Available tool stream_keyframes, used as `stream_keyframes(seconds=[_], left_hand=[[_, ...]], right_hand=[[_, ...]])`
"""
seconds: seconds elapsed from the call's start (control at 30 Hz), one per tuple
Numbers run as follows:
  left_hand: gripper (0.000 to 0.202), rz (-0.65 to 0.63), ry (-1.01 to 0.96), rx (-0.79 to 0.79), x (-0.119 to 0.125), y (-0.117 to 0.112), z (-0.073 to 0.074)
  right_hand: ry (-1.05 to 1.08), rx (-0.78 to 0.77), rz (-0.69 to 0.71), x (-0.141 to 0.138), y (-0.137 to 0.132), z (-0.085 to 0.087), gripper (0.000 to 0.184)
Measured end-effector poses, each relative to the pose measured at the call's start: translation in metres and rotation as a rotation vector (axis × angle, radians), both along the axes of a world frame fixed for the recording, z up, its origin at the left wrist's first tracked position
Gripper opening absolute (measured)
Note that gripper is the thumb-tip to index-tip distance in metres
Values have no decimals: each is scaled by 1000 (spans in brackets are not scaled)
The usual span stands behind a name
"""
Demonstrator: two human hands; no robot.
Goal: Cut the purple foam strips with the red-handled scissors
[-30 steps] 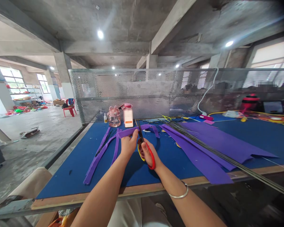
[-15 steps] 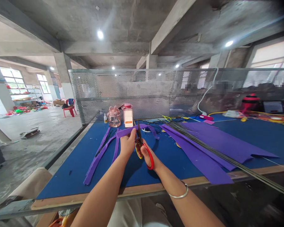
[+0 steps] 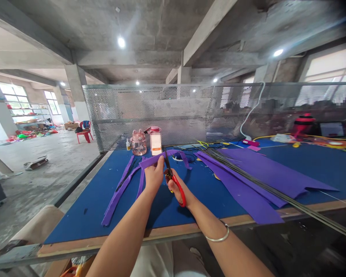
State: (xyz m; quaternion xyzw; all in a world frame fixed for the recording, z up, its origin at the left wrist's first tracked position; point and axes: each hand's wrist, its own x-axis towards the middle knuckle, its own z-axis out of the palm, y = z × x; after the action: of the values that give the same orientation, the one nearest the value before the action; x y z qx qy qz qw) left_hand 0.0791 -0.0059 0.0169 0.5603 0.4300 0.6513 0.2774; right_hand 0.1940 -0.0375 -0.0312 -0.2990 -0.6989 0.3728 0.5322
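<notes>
My left hand (image 3: 155, 175) pinches a purple fabric strip (image 3: 148, 161) between thumb and fingers, above the blue table. Past the fingers the strip runs to the right and droops at its far end. My right hand (image 3: 175, 186) is closed round the handles of a pair of scissors (image 3: 181, 192), red on the side I see, with a bit of yellow below. The dark blades point up and away, right beside my left thumb, at the strip. More purple strips (image 3: 115, 200) lie to the left, with thin black pieces (image 3: 127, 175) among them.
Large purple sheets (image 3: 265, 169) lie at the right, under a bundle of long thin dark rods (image 3: 276, 188) that juts past the front edge. A pink bottle (image 3: 138, 143), a phone (image 3: 156, 144) and a small dropper bottle (image 3: 128, 144) stand before the perforated metal screen (image 3: 150, 104).
The scissor handles have drawn closer together, and less of the yellow one shows. Both hands and the strip have shifted slightly to the left.
</notes>
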Motion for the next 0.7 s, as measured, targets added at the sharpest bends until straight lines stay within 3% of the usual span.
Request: stream_keyframes(seconds=[0.2,0.4,0.7], left_hand=[[29,-17,59,36,1,-8,3],[35,-49,85,9,2,-8,3],[40,-47,68,5,0,-5,3]], right_hand=[[53,-10,-5,0,3,-3,73],[139,-131,-54,-2,1,0,70],[111,-147,-112,-1,0,4,62]])
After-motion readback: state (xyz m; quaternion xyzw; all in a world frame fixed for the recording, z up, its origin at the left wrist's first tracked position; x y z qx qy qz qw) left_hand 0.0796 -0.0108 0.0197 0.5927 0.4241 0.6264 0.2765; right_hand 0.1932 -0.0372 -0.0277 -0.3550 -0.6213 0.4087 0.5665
